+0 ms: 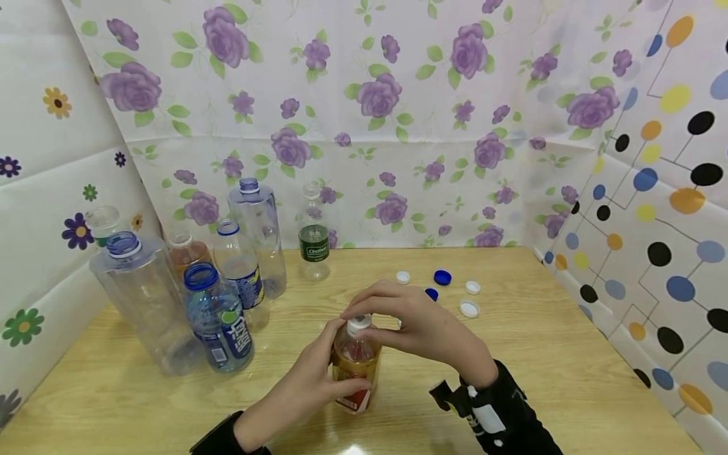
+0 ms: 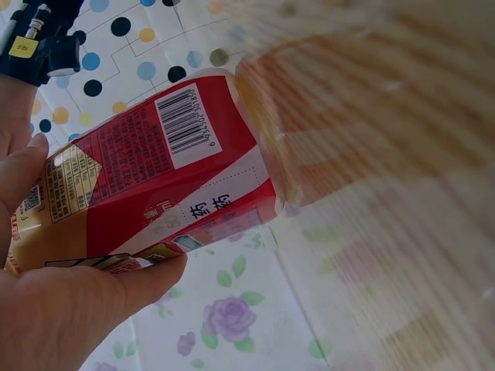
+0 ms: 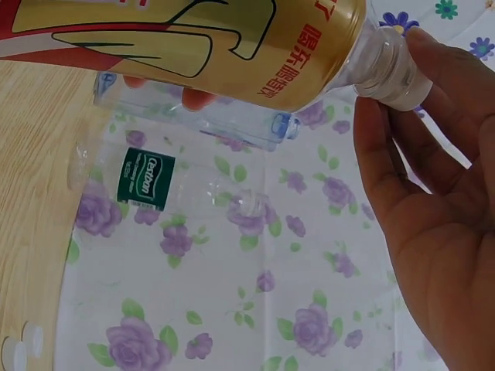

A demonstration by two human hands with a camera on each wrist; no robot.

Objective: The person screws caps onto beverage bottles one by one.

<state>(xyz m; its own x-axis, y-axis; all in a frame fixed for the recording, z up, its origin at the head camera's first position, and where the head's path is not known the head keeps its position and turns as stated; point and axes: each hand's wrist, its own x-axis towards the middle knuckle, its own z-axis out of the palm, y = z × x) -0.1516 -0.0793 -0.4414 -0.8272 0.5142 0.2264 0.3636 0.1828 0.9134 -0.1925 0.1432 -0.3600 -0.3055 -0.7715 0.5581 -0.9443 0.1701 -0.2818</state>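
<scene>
Capping was the step in hand, as far as these views let you judge: your left hand (image 1: 309, 379) gripped the body of the tea bottle (image 1: 355, 370), fingers and thumb wrapped round its red and gold label, while your right hand (image 1: 418, 325) curled over the top and pinched the white cap (image 1: 359, 324) between its fingertips. The bottle stood upright on the wooden table (image 1: 569, 366), near its front edge and between your 2 wrists. In the right wrist view the cap (image 3: 394, 73) sat on the neck with your fingers (image 3: 448, 85) closed round it; whether it was already threaded down or only resting there, you could not tell. Behind and to your left stood a cluster of uncapped bottles, among them a large clear bottle (image 1: 142, 297), a blue-necked bottle (image 1: 218, 319) and a green-labelled bottle (image 1: 314, 237) further back. Beyond your right hand lay loose caps, 2 blue ones (image 1: 442, 277) and several white ones (image 1: 469, 309). The next move likely called for a steady left-hand hold against the twist and a level cap, so the thread caught cleanly.
</scene>
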